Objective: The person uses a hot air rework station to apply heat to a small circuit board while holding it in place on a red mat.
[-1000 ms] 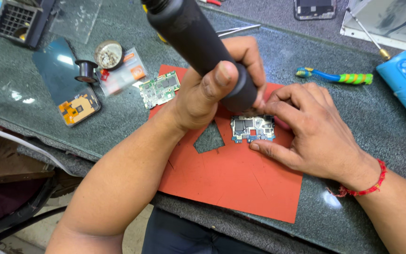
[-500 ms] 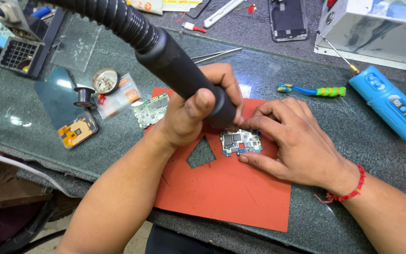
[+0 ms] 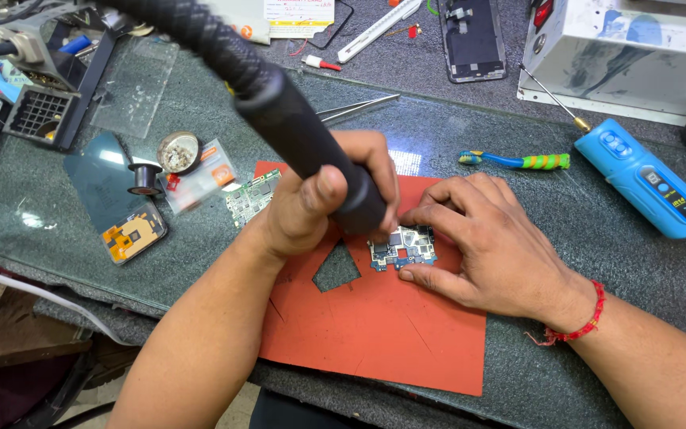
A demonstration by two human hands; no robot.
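The desk [image 3: 160,262] is a dark speckled slab, crowded along its far edge. At the far right corner stands a white box [image 3: 621,56], and just in front of it, toward the right edge, lies a blue handheld device [image 3: 649,179]. A red mat [image 3: 383,334] covers the middle of the near edge, with a triangular hole cut in it.

The left hand [image 3: 327,199] is wrapped tight round a thick black hot-air handle [image 3: 303,143], whose ribbed hose climbs toward the far left corner. The nozzle end points down at a small circuit board [image 3: 402,248] lying on the mat near its middle; the tip itself is hidden behind the fingers. The right hand [image 3: 486,246] lies flat and spread, fingertips pinning the board's far and right edges, holding nothing.

A second board [image 3: 252,197] sits at the mat's left edge. A toothbrush [image 3: 518,161] lies beyond the right hand, tweezers [image 3: 355,107] behind the handle, and a small round tin [image 3: 179,151] toward the left.

The step in hand looks like heating a part on the board. The next move calls, I judge, for a steady nozzle over one spot, the right hand's fingertips kept clear of the heat, and the tweezers within reach.
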